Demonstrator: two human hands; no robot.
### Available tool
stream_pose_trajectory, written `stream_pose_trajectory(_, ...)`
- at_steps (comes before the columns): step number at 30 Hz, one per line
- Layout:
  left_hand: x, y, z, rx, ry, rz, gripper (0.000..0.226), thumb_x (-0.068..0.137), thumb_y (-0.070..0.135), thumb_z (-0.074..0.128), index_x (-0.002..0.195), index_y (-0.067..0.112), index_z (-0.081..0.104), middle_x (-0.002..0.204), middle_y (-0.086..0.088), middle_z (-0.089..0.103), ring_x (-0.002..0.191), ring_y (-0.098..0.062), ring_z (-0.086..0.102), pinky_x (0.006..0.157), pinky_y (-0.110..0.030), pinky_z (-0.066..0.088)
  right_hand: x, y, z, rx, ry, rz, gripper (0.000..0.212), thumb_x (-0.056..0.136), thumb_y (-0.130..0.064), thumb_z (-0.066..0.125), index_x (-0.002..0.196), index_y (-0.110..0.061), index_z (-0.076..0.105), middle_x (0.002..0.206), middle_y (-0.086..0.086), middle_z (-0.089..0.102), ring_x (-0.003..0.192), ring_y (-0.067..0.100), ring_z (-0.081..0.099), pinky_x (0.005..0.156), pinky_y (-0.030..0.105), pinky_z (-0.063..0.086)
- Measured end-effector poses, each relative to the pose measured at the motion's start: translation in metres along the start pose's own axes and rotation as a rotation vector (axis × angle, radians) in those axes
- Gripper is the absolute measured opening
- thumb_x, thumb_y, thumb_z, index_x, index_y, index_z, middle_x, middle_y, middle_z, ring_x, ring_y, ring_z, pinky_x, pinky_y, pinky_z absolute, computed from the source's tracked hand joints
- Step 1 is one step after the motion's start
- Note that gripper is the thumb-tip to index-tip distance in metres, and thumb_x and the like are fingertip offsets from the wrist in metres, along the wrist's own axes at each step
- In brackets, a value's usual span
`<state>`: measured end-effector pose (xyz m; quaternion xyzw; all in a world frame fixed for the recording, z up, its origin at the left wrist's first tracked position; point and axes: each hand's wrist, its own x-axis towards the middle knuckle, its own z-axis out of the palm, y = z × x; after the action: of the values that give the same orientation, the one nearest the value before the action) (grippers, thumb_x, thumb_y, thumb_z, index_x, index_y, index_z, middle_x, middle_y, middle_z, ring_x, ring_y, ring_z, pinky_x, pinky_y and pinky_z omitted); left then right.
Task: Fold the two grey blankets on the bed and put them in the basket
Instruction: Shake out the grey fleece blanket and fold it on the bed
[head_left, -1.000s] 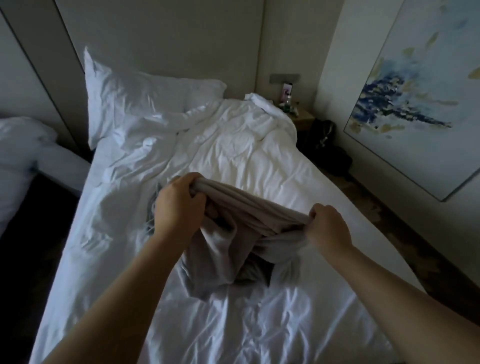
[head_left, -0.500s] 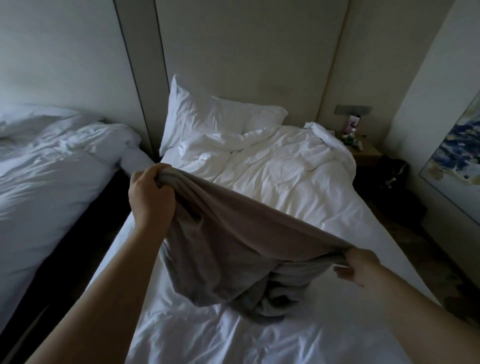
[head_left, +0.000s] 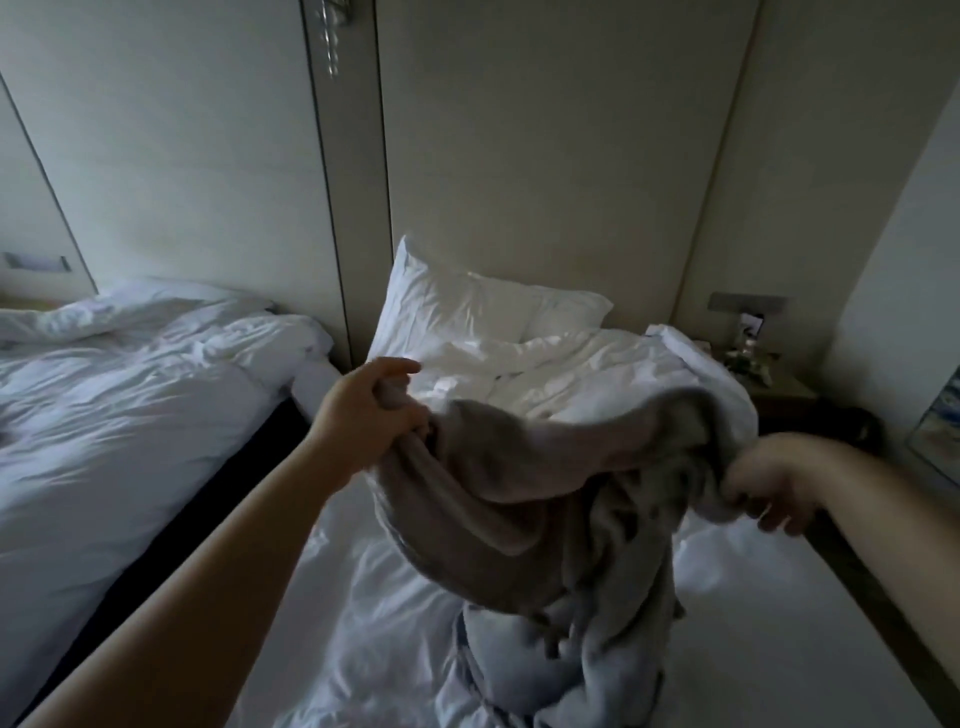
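A grey blanket (head_left: 524, 493) hangs in the air over the white bed (head_left: 737, 623), stretched between both hands. My left hand (head_left: 363, 415) grips its left edge, bunched in the fingers. My right hand (head_left: 769, 483) grips the right edge lower down. The blanket's lower part sags in folds onto the sheet. Under it lies a bluish-grey bundle (head_left: 524, 670), perhaps a second blanket; I cannot tell. No basket is in view.
A white pillow (head_left: 467, 306) and a rumpled duvet (head_left: 597, 374) lie at the bed's head. A second white bed (head_left: 114, 415) stands to the left across a dark gap. A nightstand (head_left: 779, 387) with small items is at the back right.
Both hands have lifted the blanket higher and pulled it wider apart. The camera has tilted up, showing more wall and the left bed.
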<state>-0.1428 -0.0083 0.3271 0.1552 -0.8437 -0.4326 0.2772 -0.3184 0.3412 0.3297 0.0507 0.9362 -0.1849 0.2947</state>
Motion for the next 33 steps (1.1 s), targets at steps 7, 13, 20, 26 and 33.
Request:
stream_pose_trajectory(7, -0.009, 0.090, 0.033, -0.183, -0.161, 0.454, 0.034, 0.092, 0.007, 0.058, 0.108, 0.036, 0.060, 0.103, 0.020, 0.064, 0.092, 0.016, 0.057, 0.083, -0.004, 0.045, -0.082, -0.100, 0.072, 0.343, 0.013, -1.170, 0.091, 0.073, -0.018, 0.084, 0.148, -0.025, 0.033, 0.142, -0.007, 0.051, 0.132, 0.007, 0.047, 0.105, 0.024, 0.042)
stream_pose_trajectory(13, -0.013, 0.083, 0.046, -0.530, -0.240, 0.187, 0.074, 0.084, 0.027, 0.071, 0.142, 0.039, 0.027, 0.135, 0.003, 0.043, 0.104, 0.000, 0.059, 0.079, -0.020, 0.055, -0.105, -0.111, 0.059, 0.738, 0.334, -1.134, 0.017, 0.083, -0.013, 0.071, 0.087, -0.030, 0.070, 0.081, -0.013, 0.074, 0.079, -0.003, 0.069, 0.070, 0.012, 0.052)
stream_pose_trajectory(20, -0.065, 0.007, 0.148, -0.020, -0.633, -0.004, 0.055, 0.068, 0.048, 0.083, 0.114, 0.032, 0.058, 0.097, 0.018, 0.062, 0.093, -0.005, 0.060, 0.075, -0.016, 0.048, -0.144, -0.106, 0.013, 1.140, 0.529, -1.036, 0.015, 0.084, -0.007, 0.067, 0.079, -0.020, 0.067, 0.089, 0.004, 0.072, 0.096, 0.025, 0.069, 0.091, 0.041, 0.054)
stream_pose_trajectory(26, -0.081, -0.057, 0.184, 0.113, -0.519, -0.193, 0.031, 0.089, 0.021, 0.062, 0.060, 0.021, 0.050, 0.058, 0.007, 0.050, 0.060, -0.011, 0.048, 0.057, -0.025, 0.039, -0.146, -0.044, -0.031, 1.028, 0.892, -1.009, 0.011, 0.087, -0.008, 0.067, 0.085, -0.018, 0.063, 0.095, 0.007, 0.068, 0.088, 0.017, 0.064, 0.080, 0.026, 0.051)
stream_pose_trajectory(33, -0.025, 0.035, 0.118, -0.323, -0.291, -0.064, 0.027, 0.098, 0.026, 0.050, 0.077, 0.018, 0.066, 0.077, 0.001, 0.067, 0.076, -0.014, 0.062, 0.072, -0.029, 0.052, -0.093, 0.024, -0.001, 0.326, 0.601, -0.553, 0.068, 0.065, -0.033, 0.089, 0.121, -0.017, 0.054, 0.119, -0.001, 0.061, 0.113, 0.019, 0.058, 0.097, 0.033, 0.045)
